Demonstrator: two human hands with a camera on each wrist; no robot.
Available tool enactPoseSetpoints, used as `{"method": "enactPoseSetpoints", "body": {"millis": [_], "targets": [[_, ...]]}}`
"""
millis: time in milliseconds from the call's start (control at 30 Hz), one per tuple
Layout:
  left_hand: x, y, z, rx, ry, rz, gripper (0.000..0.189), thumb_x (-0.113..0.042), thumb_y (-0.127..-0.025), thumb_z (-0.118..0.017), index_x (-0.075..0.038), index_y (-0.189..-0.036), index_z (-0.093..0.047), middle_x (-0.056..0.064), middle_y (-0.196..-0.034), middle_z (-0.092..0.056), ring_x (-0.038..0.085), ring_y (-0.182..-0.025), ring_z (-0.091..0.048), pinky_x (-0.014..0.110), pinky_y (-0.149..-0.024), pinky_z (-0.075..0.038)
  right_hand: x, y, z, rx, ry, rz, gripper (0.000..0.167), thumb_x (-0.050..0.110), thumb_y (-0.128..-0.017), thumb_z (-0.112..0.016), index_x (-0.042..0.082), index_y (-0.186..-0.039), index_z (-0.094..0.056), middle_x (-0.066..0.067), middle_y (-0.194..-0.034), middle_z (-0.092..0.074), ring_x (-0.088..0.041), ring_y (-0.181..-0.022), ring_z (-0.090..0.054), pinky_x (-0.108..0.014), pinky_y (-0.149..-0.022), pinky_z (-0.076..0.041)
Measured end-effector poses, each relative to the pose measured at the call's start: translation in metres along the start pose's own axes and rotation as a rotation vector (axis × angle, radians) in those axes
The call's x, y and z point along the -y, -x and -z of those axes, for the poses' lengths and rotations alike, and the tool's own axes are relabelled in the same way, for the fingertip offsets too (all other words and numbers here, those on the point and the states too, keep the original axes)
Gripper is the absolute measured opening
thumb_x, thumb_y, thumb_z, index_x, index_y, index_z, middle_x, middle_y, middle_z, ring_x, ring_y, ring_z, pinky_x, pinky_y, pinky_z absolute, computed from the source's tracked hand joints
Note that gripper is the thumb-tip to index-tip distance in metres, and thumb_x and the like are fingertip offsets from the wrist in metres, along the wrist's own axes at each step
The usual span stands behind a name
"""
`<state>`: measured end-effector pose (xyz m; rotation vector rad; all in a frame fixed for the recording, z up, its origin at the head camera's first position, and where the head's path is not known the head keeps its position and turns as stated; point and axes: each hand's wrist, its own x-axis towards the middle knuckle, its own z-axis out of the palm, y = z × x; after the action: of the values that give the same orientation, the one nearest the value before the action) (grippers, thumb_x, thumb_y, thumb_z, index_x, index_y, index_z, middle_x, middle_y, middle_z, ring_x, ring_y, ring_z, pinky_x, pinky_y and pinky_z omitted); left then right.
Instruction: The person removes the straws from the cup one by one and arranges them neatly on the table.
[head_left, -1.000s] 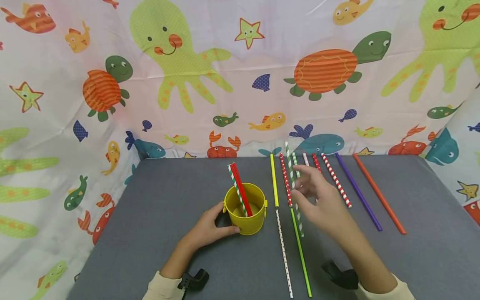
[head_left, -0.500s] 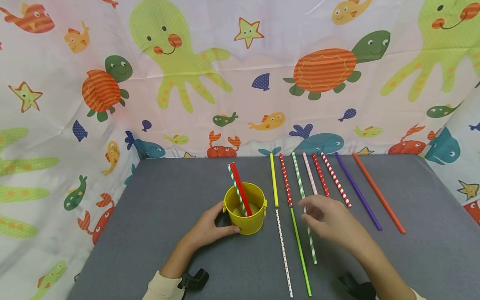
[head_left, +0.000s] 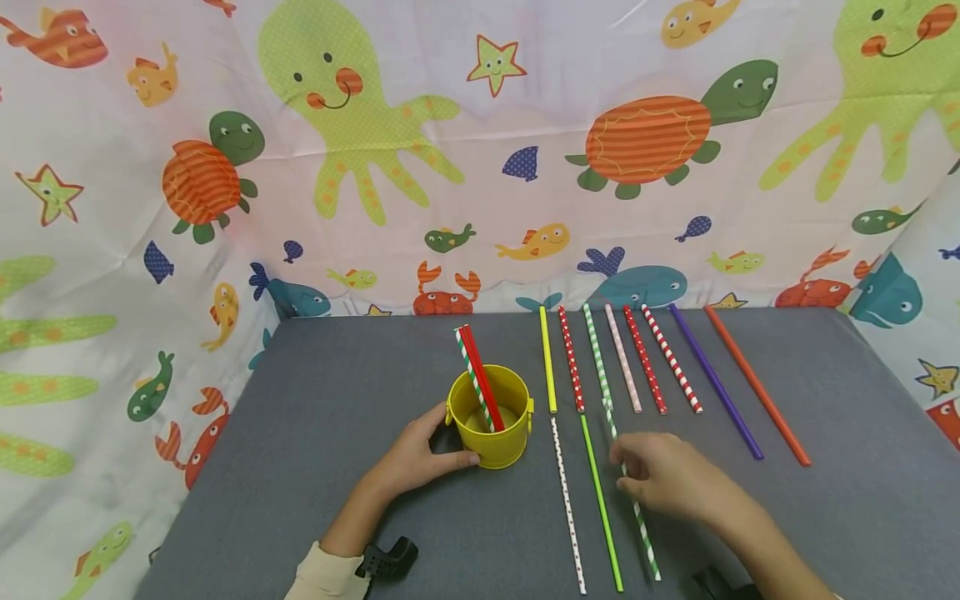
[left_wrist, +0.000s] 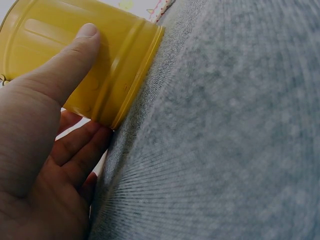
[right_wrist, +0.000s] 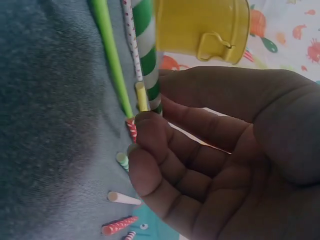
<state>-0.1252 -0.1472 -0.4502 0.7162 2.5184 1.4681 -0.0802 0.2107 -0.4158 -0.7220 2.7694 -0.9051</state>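
My left hand [head_left: 418,454] grips the side of a small yellow bucket [head_left: 501,452], thumb along its wall in the left wrist view. Several paper straws [head_left: 483,379], red and green-striped, lean inside it. My right hand [head_left: 667,473] pinches a green-and-white striped straw [head_left: 645,537] between thumb and fingers, low over the table. Its far end is at the lower end of another green-striped straw [head_left: 597,354] in the back row. Left of it lie a light green straw [head_left: 602,504] and a white dotted straw [head_left: 567,504].
The back row also holds a yellow straw [head_left: 548,358], a red dotted straw [head_left: 571,358], a pink straw [head_left: 622,358], a second red dotted straw, a red-striped straw [head_left: 671,358], a purple straw [head_left: 716,381] and an orange straw [head_left: 757,383]. A sea-animal cloth [head_left: 450,150] hangs behind the grey table [head_left: 337,375].
My right hand has moved toward the front of the table, bringing the green-striped straw down below the matching straw in the back row. The left hand stays on the bucket.
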Motion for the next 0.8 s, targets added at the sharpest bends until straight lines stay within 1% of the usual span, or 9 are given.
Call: {"method": "enactPoseSetpoints", "body": {"millis": [67, 267, 500, 800], "targets": [[-0.001, 0.0, 0.0, 0.001, 0.002, 0.0, 0.081, -0.018, -0.079, -0.088, -0.004, -0.148, -0.046, 0.011, -0.147, -0.051, 0.023, -0.137, -0.043, 0.047, -0.115, -0.031, -0.002, 0.001, -0.003, 0.012, 0.006, -0.004, 0.019, 0.005, -0.078, -0.081, 0.01, -0.092, -0.068, 0.014, -0.068, -0.048, -0.001, -0.06, -0.043, -0.025, -0.053, -0.041], [-0.001, -0.001, 0.0, 0.005, 0.005, -0.006, 0.081, -0.017, -0.079, -0.088, -0.003, -0.147, -0.047, 0.012, -0.146, -0.051, 0.024, -0.136, -0.044, 0.047, -0.114, -0.032, -0.007, 0.002, -0.007, 0.012, 0.039, -0.031, 0.02, 0.007, -0.076, -0.083, 0.013, -0.087, -0.067, 0.014, -0.066, -0.047, -0.001, -0.058, -0.042, -0.025, -0.052, -0.039], [0.0, -0.001, 0.0, 0.008, 0.007, -0.002, 0.081, -0.018, -0.079, -0.088, -0.003, -0.147, -0.046, 0.012, -0.147, -0.051, 0.023, -0.137, -0.043, 0.048, -0.114, -0.032, -0.015, 0.003, -0.012, 0.034, 0.054, -0.009, 0.022, 0.008, -0.075, -0.084, 0.013, -0.085, -0.065, 0.015, -0.066, -0.048, 0.0, -0.058, -0.043, -0.026, -0.052, -0.039], [-0.001, -0.001, 0.001, 0.007, 0.006, 0.013, 0.082, -0.018, -0.079, -0.088, -0.004, -0.148, -0.046, 0.012, -0.147, -0.051, 0.024, -0.137, -0.043, 0.047, -0.115, -0.031, -0.019, 0.001, -0.013, 0.063, 0.058, 0.011, 0.023, 0.006, -0.075, -0.083, 0.015, -0.084, -0.064, 0.015, -0.066, -0.05, -0.001, -0.059, -0.045, -0.027, -0.053, -0.04]]}}
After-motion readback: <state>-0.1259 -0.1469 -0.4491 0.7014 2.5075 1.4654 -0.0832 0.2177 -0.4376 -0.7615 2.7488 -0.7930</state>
